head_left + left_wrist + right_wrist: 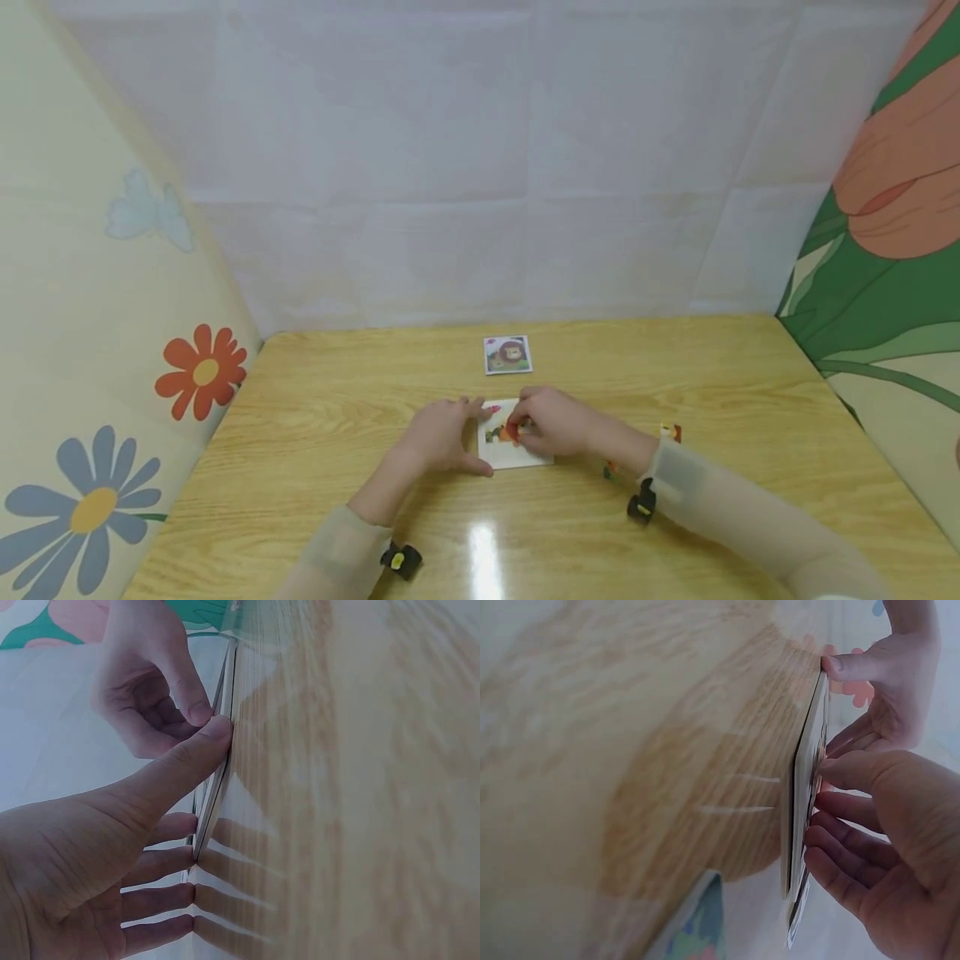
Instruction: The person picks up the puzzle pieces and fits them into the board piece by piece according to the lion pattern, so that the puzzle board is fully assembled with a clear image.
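A white puzzle board [517, 457] lies flat on the table, with a partly coloured picture in its middle. My left hand [442, 437] rests at the board's left side, thumb and fingers spread fairly straight; in the left wrist view its thumb [187, 761] touches the edge. Over the board, my right hand [558, 421] pinches a small reddish puzzle piece [513, 431] against the picture. Most of that piece is hidden by the fingers. In the right wrist view the right hand's thumb and fingertips [832, 769] meet at the board's surface.
Behind the board lies a square picture card [507, 355] with a lion on it. Loose puzzle pieces lie by the right forearm: one red and yellow [672, 432], another greenish [610, 471], partly covered by the arm. A white sheet [480, 167] hangs behind the wooden table [337, 383].
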{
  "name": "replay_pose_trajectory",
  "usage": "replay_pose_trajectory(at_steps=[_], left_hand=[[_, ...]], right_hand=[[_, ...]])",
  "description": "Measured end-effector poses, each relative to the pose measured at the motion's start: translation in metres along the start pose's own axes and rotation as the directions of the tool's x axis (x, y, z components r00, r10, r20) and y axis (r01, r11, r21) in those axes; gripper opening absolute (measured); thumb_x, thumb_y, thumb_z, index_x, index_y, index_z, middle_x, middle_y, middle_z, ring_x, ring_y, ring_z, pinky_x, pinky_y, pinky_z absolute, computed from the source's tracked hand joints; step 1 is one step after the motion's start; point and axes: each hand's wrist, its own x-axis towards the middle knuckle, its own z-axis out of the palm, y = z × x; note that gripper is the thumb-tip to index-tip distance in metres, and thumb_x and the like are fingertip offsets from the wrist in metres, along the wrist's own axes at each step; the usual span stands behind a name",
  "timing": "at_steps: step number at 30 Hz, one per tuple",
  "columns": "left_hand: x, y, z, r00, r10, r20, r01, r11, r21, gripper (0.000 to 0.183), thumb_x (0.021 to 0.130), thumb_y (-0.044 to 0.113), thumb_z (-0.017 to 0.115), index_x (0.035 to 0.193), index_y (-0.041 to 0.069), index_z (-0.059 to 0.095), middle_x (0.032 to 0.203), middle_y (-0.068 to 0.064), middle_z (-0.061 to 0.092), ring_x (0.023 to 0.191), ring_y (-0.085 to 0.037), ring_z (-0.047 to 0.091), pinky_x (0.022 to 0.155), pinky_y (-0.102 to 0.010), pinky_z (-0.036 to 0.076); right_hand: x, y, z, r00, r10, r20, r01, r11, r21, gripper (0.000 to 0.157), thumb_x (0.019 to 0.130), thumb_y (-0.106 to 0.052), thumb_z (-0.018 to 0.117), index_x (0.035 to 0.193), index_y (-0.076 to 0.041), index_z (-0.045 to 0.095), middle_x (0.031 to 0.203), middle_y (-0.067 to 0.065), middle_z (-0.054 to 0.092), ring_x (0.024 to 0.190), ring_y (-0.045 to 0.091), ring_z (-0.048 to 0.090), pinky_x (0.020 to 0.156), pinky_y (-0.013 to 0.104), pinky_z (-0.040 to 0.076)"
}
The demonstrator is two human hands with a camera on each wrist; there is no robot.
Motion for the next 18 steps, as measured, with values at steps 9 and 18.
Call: replay_pose_trajectory(at_steps=[9, 18], left_hand=[[0.0002, -0.0020, 0.0009, 1.000, 0.002, -0.004, -0.002, 1.000, -0.006, 0.104, 0.065, 0.058, 0.098, 0.148, 0.006, 0.061, 0.143, -0.025, 0.067, 0.123, -0.046, 0.068, 0.104, -0.056, 0.058], [0.0014, -0.0029, 0.0037, 1.000, 0.006, -0.006, -0.006, 1.000, -0.001, 0.104, 0.065, 0.059, 0.098, 0.148, 0.008, 0.062, 0.145, -0.025, 0.065, 0.125, -0.046, 0.068, 0.105, -0.056, 0.058]], right_hand=[[0.0077, -0.0062, 0.0047, 0.999, 0.039, 0.002, -0.039, 0.999, -0.026, 0.010, 0.092, -0.016, 0.080, 0.097, -0.007, 0.079, 0.088, 0.001, 0.068, 0.075, 0.004, 0.056, 0.068, 0.015, 0.051], [0.0091, -0.0093, 0.0027, 0.999, 0.040, 0.031, -0.039, 0.999, -0.029, 0.011, 0.093, -0.014, 0.079, 0.099, -0.004, 0.081, 0.089, 0.003, 0.069, 0.074, 0.005, 0.057, 0.068, 0.014, 0.053]])
